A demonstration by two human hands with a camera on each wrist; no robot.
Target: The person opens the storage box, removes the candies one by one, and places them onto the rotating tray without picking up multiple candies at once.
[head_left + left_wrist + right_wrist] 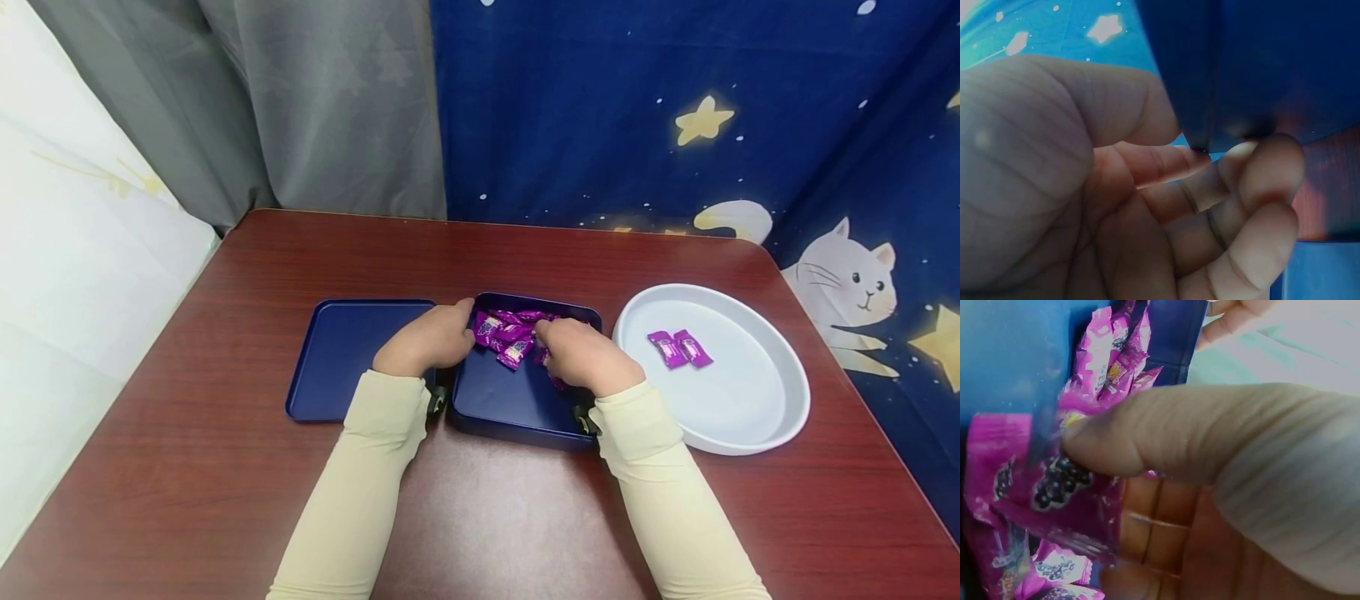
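A dark blue rectangular box [513, 400] stands in the middle of the table, with several purple wrapped candies [512, 332] heaped toward its far side. My left hand [430, 340] grips the box's left wall near the far corner; in the left wrist view its thumb [1129, 106] and curled fingers meet the blue wall [1254, 69]. Inside the box, my right hand [588, 357] pinches one candy. The right wrist view shows the thumb [1110, 440] pressed on that purple candy [1063, 490], which has dark grapes printed on its wrapper. More candies [1094, 353] lie around it.
To the right of the box is a round white tray [750, 404] holding two purple candies [678, 349] side by side. A flat blue lid [341, 350] lies on the table [225, 467] at the left. Curtains [600, 108] hang behind the table.
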